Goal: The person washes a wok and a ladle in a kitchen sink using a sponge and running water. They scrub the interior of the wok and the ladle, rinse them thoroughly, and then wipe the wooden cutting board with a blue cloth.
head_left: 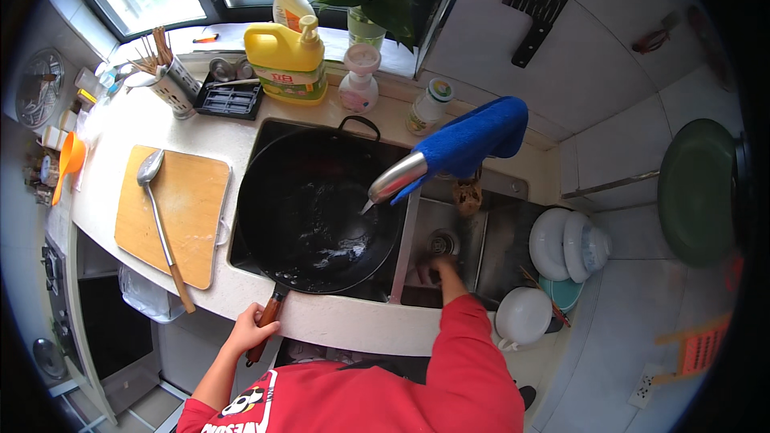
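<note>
A large black wok (313, 216) rests over the left sink basin, with wet, shiny patches inside. My left hand (255, 329) is closed around its brown wooden handle (267, 317) at the counter's front edge. Water runs into the wok from the metal tap (399, 177), which has a blue cloth (473, 138) draped over it. My right hand (434, 271) reaches low into the right-hand steel basin (465, 234), just in front of the drain (442, 243). Its fingers are dark and blurred there, so what they hold, if anything, does not show.
Left of the wok, a ladle (164, 216) lies on a wooden cutting board (196, 192). Behind stand a yellow jug (285, 64), a pump bottle (358, 88) and a glass jar (427, 108). White bowls (553, 240) and a white pot (523, 315) crowd the right side.
</note>
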`<state>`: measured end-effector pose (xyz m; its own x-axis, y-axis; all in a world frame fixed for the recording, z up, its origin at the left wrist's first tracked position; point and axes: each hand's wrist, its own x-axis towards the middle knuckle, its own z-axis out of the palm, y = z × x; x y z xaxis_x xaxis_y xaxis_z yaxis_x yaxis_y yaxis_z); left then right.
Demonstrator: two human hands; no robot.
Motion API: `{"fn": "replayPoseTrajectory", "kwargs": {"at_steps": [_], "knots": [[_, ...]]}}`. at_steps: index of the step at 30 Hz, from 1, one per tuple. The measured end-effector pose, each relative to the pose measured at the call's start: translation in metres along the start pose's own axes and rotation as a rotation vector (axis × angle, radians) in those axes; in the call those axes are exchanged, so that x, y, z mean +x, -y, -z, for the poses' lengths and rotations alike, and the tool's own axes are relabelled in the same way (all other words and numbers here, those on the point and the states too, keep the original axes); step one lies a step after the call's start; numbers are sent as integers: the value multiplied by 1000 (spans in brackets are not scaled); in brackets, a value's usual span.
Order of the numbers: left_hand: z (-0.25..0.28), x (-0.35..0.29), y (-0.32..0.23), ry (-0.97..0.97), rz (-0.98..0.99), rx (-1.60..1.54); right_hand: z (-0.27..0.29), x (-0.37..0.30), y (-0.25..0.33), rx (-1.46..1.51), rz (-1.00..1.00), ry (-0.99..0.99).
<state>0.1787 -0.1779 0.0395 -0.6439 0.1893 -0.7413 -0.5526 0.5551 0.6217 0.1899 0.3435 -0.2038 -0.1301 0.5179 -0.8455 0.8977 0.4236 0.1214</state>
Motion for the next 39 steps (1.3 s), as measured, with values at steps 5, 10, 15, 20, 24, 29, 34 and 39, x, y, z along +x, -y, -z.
{"fn": "replayPoseTrajectory", "kwargs": {"at_steps": [5, 10, 15, 20, 24, 29, 34, 39], "knots": [[1, 0, 10, 16, 5, -5, 22, -17, -18, 486, 253, -67], [2, -1, 1, 16, -22, 101, 22, -55, -25, 138, 725, -585], [4, -4, 3, 73, 25, 41, 53, -180, 53, 526, 927, -655], [9, -4, 0, 159, 135, -107, 34, -252, 120, 919, 940, 54], [10, -13, -2, 89, 115, 20, 30, -249, 179, 1443, 567, 503], [16, -19, 20, -124, 22, -22, 29, -262, 221, 1237, 639, 506], [21, -16, 50, -164, 11, -178, 29, -229, 220, 1571, 348, 729], [25, -21, 36, -143, -39, -138, 35, -241, 203, 1532, 549, 909]]}}
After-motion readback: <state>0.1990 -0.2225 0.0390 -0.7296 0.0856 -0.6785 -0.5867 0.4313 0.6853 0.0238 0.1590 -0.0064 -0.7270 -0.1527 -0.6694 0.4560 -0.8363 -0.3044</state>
